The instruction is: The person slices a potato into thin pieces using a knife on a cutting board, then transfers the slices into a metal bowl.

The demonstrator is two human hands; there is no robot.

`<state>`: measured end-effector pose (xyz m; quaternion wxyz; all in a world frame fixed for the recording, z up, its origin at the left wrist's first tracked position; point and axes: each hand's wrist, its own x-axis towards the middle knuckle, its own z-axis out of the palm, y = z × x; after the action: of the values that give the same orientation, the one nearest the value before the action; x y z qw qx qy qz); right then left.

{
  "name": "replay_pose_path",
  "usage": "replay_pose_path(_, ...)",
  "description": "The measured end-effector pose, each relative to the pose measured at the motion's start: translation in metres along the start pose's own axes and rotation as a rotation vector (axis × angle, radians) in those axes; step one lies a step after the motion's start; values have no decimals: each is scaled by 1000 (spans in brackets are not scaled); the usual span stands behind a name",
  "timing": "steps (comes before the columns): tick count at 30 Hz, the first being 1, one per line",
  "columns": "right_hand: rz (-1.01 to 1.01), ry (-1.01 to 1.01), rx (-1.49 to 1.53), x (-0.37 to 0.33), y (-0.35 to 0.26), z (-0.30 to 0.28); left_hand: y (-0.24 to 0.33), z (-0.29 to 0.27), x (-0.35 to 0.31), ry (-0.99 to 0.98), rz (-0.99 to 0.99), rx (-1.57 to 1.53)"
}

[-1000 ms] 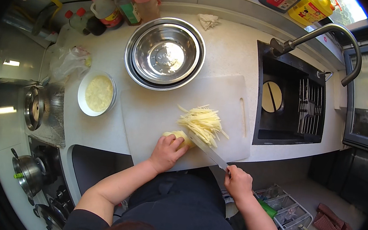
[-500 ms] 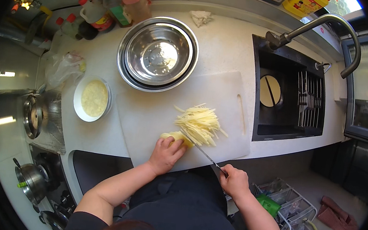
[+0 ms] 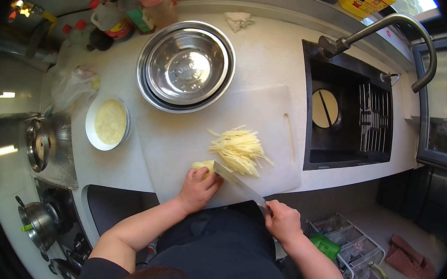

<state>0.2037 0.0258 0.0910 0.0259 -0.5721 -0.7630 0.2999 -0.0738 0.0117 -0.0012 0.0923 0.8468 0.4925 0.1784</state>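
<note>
Slicing step mid-way — my left hand (image 3: 198, 189) has fingers curled, pressing the potato piece (image 3: 204, 166) on the cutting board (image 3: 180, 140), right hand (image 3: 282, 221) fisted on the knife (image 3: 238, 183) beside those fingertips — next cut needs them tucked back.

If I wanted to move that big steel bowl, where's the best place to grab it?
Grip the steel bowl by its wide flat rim, probably at the near edge facing the cutting board. The far-left side is crowded by bottles, and the inside is deep and smooth, offering no hold.
</note>
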Motion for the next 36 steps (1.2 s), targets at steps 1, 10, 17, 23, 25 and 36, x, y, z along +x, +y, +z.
replay_pose_path(1,3,-3,-10,1,-1,1,0,0,1,-4,-1,-9)
replay_pose_path(10,35,-62,-25,4,16,6,3,-3,2,-17,-18,-4)
replay_pose_path(17,64,-91,-12,2,17,10,4,-2,3,-23,-26,17)
replay_pose_path(23,11,-58,-67,4,15,18,6,-5,6,-21,-35,21)
replay_pose_path(25,-27,-35,-92,5,17,18,6,-6,6,-25,-39,17)
replay_pose_path(36,-39,0,-71,8,11,16,7,-3,5,-20,-57,9)
